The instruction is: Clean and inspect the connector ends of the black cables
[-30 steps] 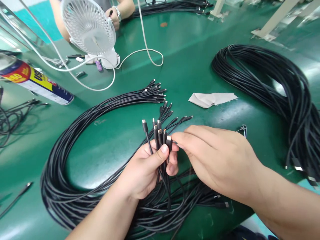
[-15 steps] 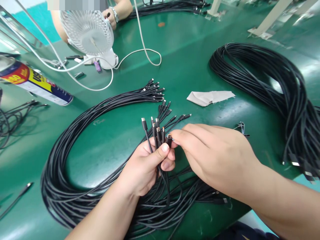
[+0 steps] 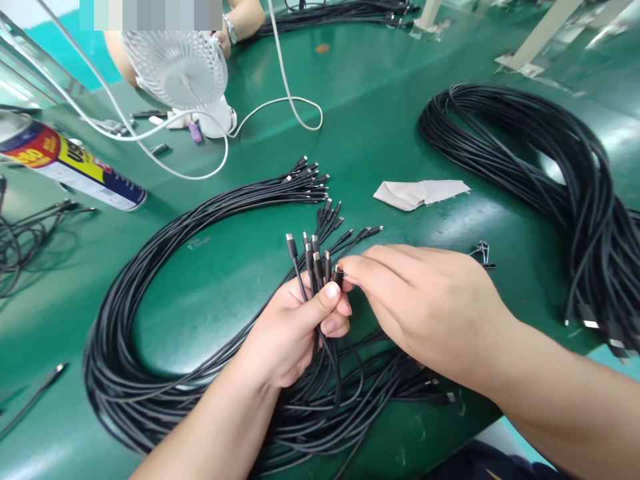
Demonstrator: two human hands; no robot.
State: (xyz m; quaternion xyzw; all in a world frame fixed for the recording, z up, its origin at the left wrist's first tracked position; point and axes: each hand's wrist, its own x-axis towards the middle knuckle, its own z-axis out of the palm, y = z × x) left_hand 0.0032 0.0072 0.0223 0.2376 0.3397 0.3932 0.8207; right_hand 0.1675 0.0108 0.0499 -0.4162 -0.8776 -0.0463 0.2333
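My left hand (image 3: 300,327) is closed round several black USB cables (image 3: 309,263), their metal-tipped plugs pointing up in a small fan. The thumb presses across the cables just under one plug (image 3: 339,275), the rightmost of them. At that plug's tip my right hand (image 3: 425,307) is pinched, thumb and forefinger together; what they hold is too small to make out. Beneath both hands lies a large looped bundle of black cables (image 3: 107,320), with plug ends (image 3: 305,179) gathered behind the left hand and more loose plugs near the right wrist.
A second thick cable coil (image 3: 505,127) lies to the right, near a crumpled white cloth (image 3: 420,193) and a black binder clip (image 3: 483,253). A spray can (image 3: 95,167) and a white fan (image 3: 180,73) with its cord stand left. Behind the fan is another person's arm (image 3: 246,19).
Both hands hold almost the same pose, the right fingers still at the rightmost plug. The co-worker's hand behind the fan has shifted slightly.
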